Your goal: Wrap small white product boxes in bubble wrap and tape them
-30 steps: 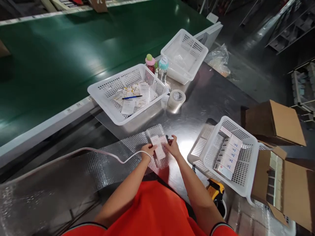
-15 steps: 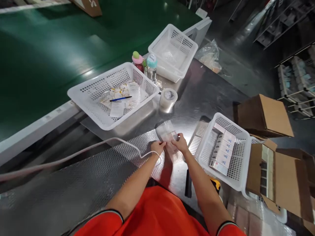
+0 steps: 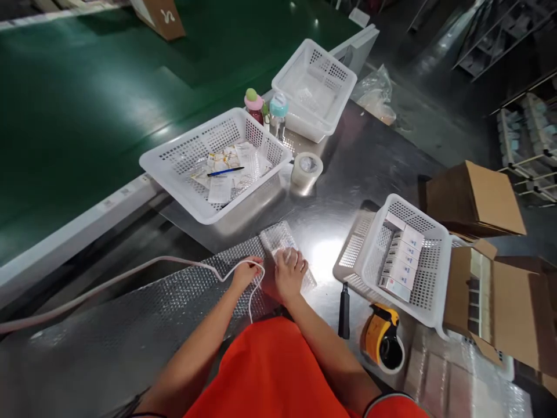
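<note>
My right hand (image 3: 290, 273) lies on a small bubble-wrapped packet (image 3: 275, 234), its fingers spread over the top. Pale print shows faintly through the plastic. Closed fingers of my left hand (image 3: 247, 273) pinch the bubble wrap (image 3: 174, 307), a long sheet running off to the left. A white cord (image 3: 183, 261) crosses the sheet and loops over the left fingers. Right of my right forearm lie a black-handled tool (image 3: 344, 313) and a yellow tape dispenser (image 3: 380, 337).
A white basket (image 3: 441, 273) on the right holds several small boxes. Another basket (image 3: 209, 217) contains papers and a blue pen. Beyond are a tape roll (image 3: 307, 173), two bottles, another white basket (image 3: 322, 122) and a green conveyor belt (image 3: 96, 87). Cardboard boxes (image 3: 498, 197) stand at right.
The packet is turned flat under my right hand, which has shifted left and now presses on it. My left hand has moved left, away from the packet. The tape dispenser shows more fully.
</note>
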Motion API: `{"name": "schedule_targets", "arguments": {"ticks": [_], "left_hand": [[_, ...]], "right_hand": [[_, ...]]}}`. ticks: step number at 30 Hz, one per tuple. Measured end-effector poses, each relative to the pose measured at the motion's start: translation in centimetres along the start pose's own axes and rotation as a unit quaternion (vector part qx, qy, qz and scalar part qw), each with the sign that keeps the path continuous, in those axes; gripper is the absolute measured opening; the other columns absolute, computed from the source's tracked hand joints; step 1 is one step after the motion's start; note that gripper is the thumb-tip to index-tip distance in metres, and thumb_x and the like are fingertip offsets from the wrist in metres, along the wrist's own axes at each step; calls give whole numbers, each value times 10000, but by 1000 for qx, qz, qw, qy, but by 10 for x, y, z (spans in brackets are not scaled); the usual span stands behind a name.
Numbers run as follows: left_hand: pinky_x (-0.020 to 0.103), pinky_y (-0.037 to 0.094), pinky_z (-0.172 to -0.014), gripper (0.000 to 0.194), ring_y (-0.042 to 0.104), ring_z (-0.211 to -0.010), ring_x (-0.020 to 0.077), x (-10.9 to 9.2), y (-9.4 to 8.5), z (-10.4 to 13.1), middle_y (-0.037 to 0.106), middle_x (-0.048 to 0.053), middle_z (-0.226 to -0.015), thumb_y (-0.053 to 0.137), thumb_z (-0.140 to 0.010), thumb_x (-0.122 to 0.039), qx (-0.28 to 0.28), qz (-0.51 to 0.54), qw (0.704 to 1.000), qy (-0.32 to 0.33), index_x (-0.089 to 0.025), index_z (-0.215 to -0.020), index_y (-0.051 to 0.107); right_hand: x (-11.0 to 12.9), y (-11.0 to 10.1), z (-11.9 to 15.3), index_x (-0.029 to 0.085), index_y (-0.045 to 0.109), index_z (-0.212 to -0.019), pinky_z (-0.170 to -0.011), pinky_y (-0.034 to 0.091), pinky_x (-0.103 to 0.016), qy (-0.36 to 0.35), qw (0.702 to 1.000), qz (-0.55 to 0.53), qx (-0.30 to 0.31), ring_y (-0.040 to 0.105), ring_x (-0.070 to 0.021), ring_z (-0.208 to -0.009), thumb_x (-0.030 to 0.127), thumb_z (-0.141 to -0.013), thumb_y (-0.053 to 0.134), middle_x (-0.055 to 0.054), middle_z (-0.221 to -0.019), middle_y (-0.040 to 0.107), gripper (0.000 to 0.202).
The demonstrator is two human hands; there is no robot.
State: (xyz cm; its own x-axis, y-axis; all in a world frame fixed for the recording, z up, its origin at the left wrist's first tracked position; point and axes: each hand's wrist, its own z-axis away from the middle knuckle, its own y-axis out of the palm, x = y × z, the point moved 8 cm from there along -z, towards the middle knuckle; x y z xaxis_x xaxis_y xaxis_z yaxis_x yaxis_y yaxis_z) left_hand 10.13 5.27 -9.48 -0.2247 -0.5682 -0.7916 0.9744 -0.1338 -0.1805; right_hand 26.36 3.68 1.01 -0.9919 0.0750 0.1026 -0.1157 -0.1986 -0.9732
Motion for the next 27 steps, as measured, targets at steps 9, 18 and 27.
{"name": "schedule_targets", "arguments": {"ticks": [9, 18, 27], "left_hand": [[262, 485, -655, 79, 612, -666, 143, 2, 8, -9, 663, -10, -689, 617, -774, -249, 6, -81, 994, 66, -194, -780, 674], [305, 536, -767, 179, 663, -776, 176, -16, 8, -4, 708, 34, -835, 684, -744, -129, 72, -222, 963, 135, -170, -914, 723], [524, 351, -1177, 494, 491, -1393, 351, -51, -20, 14, 583, 161, -1483, 650, -825, -201, 33, -487, 823, 290, -193, -1318, 664]], "right_hand": [[-9, 18, -8, 323, 491, -1528, -1132, 249, -685, 35, 999, -7, 20, 243, -454, -1514, 418, -989, 533, -150, -1709, 196, 548], [-86, -15, 30, 180, 551, -1444, -1132, 388, -496, 94, 979, -135, -119, 401, -320, -1432, 337, -991, 489, -196, -1562, 411, 483], [-241, 35, 170, 50, 636, -1200, -898, 487, -479, 367, 928, -36, -44, 613, -390, -1100, 318, -925, 526, -275, -1135, 631, 399]]}}
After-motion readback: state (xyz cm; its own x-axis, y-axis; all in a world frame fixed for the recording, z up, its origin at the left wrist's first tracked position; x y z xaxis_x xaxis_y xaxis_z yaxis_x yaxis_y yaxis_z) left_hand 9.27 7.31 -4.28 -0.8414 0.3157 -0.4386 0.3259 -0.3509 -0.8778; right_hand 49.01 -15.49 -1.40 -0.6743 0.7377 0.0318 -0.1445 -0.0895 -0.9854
